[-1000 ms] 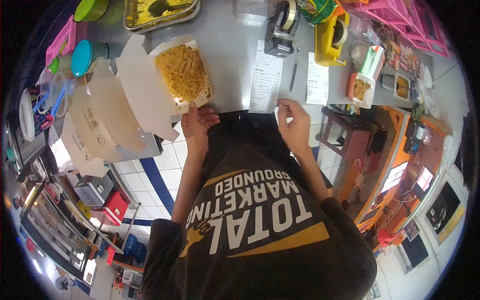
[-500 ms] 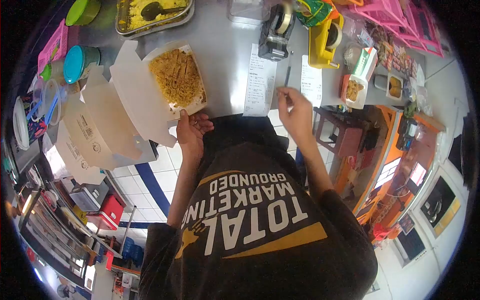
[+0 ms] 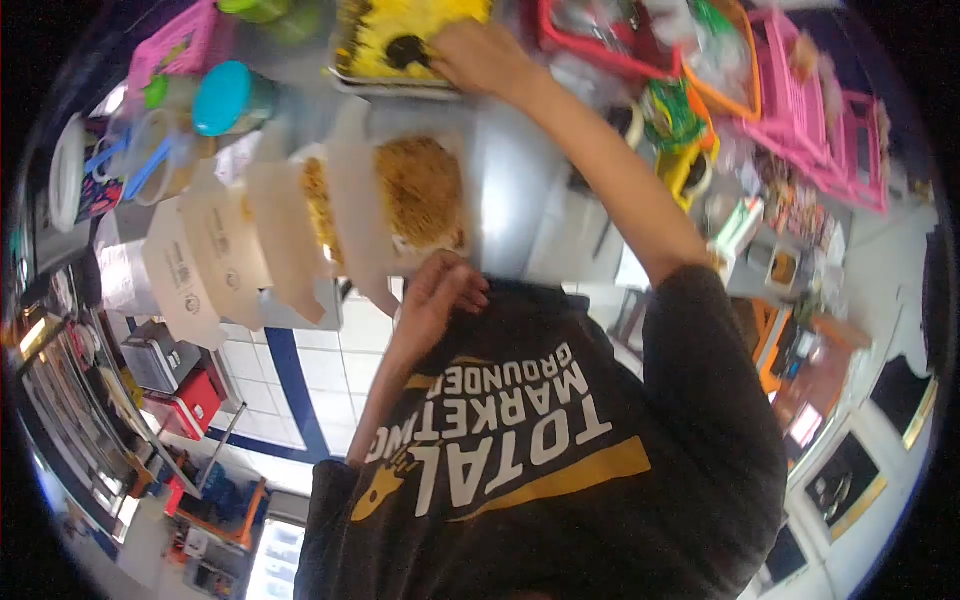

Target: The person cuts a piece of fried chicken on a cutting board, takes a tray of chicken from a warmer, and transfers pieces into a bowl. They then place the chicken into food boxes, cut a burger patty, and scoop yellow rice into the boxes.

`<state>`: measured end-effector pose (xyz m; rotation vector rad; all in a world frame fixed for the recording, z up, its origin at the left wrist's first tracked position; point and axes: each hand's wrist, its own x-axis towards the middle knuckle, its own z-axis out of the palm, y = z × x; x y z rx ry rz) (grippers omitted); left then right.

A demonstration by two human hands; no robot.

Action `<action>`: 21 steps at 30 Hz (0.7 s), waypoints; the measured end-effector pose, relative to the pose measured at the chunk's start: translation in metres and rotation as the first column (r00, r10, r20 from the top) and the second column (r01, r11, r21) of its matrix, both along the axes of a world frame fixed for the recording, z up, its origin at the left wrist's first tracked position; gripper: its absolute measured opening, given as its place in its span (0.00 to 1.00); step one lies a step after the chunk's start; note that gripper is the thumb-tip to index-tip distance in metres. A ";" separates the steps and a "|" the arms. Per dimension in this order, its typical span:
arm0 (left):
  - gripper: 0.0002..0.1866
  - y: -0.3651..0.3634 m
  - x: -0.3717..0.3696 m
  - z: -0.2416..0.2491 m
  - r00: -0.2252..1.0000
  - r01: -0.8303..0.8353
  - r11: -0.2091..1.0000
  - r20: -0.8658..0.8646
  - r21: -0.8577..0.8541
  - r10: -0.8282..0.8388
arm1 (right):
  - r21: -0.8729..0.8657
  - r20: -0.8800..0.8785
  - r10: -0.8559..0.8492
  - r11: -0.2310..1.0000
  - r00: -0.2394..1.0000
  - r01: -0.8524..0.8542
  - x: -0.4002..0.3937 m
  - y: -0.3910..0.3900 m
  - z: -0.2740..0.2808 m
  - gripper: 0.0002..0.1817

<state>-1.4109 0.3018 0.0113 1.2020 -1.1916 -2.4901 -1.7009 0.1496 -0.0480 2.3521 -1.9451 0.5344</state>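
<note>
A tray of yellow food (image 3: 375,25), maybe rice, lies at the far edge, with a black spoon (image 3: 406,50) in it. My right hand (image 3: 480,58) reaches over the tray's near right corner, its blurred fingers closed around the spoon's handle end. An open paper box (image 3: 455,155) holds browned, noodle-like food (image 3: 420,190) with a breaded-looking top. Just below the box's near edge is my left hand (image 3: 440,290), fingers loosely bent and apart, with nothing seen in them. Its thumb side is close to the box edge.
More open paper boxes (image 3: 215,250) stand in a row to the left, one with yellow food in it. A turquoise-lidded tub (image 3: 225,98) is behind them. To the right are a red basket (image 3: 610,50), a yellow tape dispenser (image 3: 680,175) and pink baskets (image 3: 790,95).
My right hand has gone from beside the receipts and pen up and left to the spoon in the tray. The view has shifted; my left hand stays by the box.
</note>
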 end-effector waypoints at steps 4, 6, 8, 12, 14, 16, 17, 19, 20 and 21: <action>0.08 -0.029 -0.028 0.009 0.983 -0.082 0.994 -0.172 -0.073 0.069 | 0.157 -0.050 -0.091 0.983 0.995 0.098 0.009 -0.001 0.026 0.10; 0.08 -0.039 -0.045 0.003 0.959 -0.180 0.982 -0.231 -0.055 0.162 | 0.165 -0.052 -0.051 0.985 0.997 0.058 0.009 -0.008 0.026 0.10; 0.07 -0.048 -0.060 -0.001 0.919 -0.310 0.950 -0.269 -0.040 0.288 | 0.257 -0.080 -0.041 0.965 0.996 0.060 0.009 -0.019 0.021 0.11; 0.07 -0.065 -0.072 -0.007 0.891 -0.396 0.916 -0.214 0.060 0.399 | 0.434 -0.123 -0.049 0.896 0.991 0.098 0.007 -0.031 0.013 0.09; 0.08 -0.067 -0.074 -0.009 0.888 -0.419 0.906 -0.181 0.062 0.423 | 0.293 -0.104 0.031 0.956 0.994 0.001 -0.001 -0.031 -0.006 0.07; 0.08 -0.071 -0.077 -0.006 0.883 -0.435 0.899 -0.170 0.048 0.437 | 0.026 -0.066 0.127 0.992 0.990 -0.126 -0.007 -0.028 -0.024 0.06; 0.08 -0.074 -0.080 -0.005 0.884 -0.443 0.895 -0.148 0.042 0.444 | 0.082 -0.035 0.151 0.986 0.988 -0.147 -0.006 -0.028 -0.015 0.07; 0.09 -0.083 -0.086 -0.011 0.868 -0.480 0.877 -0.126 0.035 0.480 | 0.188 0.175 -0.109 0.979 0.978 0.076 0.009 -0.046 -0.017 0.13; 0.10 -0.088 -0.090 -0.016 0.850 -0.512 0.858 -0.126 0.034 0.512 | 0.278 0.318 -0.383 0.912 0.867 0.301 0.017 -0.054 -0.026 0.16; 0.11 -0.092 -0.095 -0.020 0.827 -0.549 0.835 -0.129 0.028 0.548 | 0.249 0.221 -0.385 0.911 0.896 0.329 0.014 -0.049 -0.018 0.16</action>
